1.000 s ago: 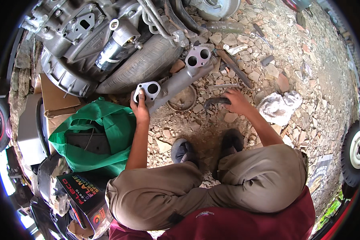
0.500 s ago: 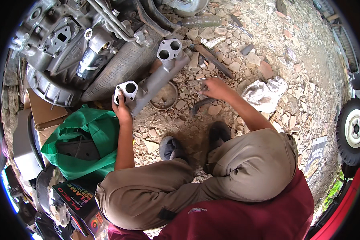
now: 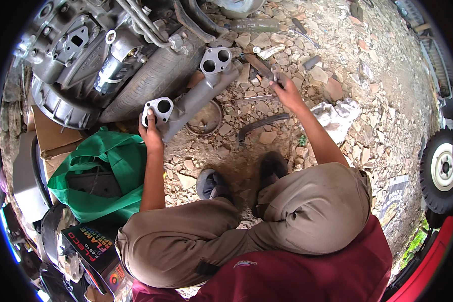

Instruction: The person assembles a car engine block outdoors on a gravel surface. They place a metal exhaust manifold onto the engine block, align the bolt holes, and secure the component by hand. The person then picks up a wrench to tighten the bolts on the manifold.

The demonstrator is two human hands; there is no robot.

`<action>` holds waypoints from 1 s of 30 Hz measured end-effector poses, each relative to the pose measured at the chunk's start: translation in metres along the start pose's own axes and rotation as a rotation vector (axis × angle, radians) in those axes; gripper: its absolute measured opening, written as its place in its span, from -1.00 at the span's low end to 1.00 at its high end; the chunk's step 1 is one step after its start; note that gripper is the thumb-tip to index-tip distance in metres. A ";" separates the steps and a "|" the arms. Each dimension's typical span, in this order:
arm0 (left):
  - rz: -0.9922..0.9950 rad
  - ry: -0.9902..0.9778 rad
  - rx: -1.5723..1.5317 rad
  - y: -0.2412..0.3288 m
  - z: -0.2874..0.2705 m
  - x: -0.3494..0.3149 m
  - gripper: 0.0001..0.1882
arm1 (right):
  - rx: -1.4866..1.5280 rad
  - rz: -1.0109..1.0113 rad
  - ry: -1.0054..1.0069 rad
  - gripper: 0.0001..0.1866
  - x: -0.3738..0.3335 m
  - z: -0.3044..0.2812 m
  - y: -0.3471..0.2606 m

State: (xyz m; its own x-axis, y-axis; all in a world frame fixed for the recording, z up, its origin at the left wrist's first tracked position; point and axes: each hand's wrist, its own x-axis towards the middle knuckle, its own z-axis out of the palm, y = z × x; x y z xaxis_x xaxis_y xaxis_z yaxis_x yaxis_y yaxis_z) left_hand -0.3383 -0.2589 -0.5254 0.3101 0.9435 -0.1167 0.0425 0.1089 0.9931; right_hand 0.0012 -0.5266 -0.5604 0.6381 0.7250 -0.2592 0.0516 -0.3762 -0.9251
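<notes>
A grey metal manifold (image 3: 192,106) with two flanges, each with a pair of round holes, slants over the stony ground. My left hand (image 3: 151,132) grips its near end, the thumb lying over one hole of the near flange. My right hand (image 3: 286,93) is closed at the near end of a rusty flat bar (image 3: 258,65). A small upright metal piece (image 3: 275,72) shows at its fingertips; what exactly the fingers hold I cannot make out. Just nearer lie a thin metal rod (image 3: 256,98) and a curved black hose (image 3: 261,122).
An engine block (image 3: 75,65) and a tyre (image 3: 146,83) stand at the far left. A green bag (image 3: 93,204) sits by my left forearm. Beneath the manifold is a round pan (image 3: 206,132). A white cloth (image 3: 345,113) and a screwdriver (image 3: 299,26) lie to the right.
My right hand has moved away and to the right, from the thin rod to the rusty bar. The rod now lies on the stones, and more of the hose shows. My left hand keeps its grip.
</notes>
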 end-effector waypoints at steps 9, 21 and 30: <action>0.054 0.014 -0.022 -0.004 0.006 0.000 -0.54 | -0.816 -0.375 -0.536 -0.51 -0.032 -0.010 0.049; 0.070 0.026 -0.012 -0.002 0.006 -0.002 -0.56 | -0.858 -0.352 -0.374 -0.47 -0.049 0.009 0.075; 0.092 -0.006 0.015 0.002 0.007 -0.009 -0.59 | -1.042 -0.338 -0.283 -0.39 -0.064 0.035 0.051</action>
State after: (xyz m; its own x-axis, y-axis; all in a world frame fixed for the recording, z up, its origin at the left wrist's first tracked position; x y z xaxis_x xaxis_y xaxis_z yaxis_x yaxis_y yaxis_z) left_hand -0.3348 -0.2690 -0.5228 0.3193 0.9473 -0.0248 0.0273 0.0169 0.9995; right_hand -0.0641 -0.5721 -0.6008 0.2797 0.9355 -0.2158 0.8881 -0.3375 -0.3119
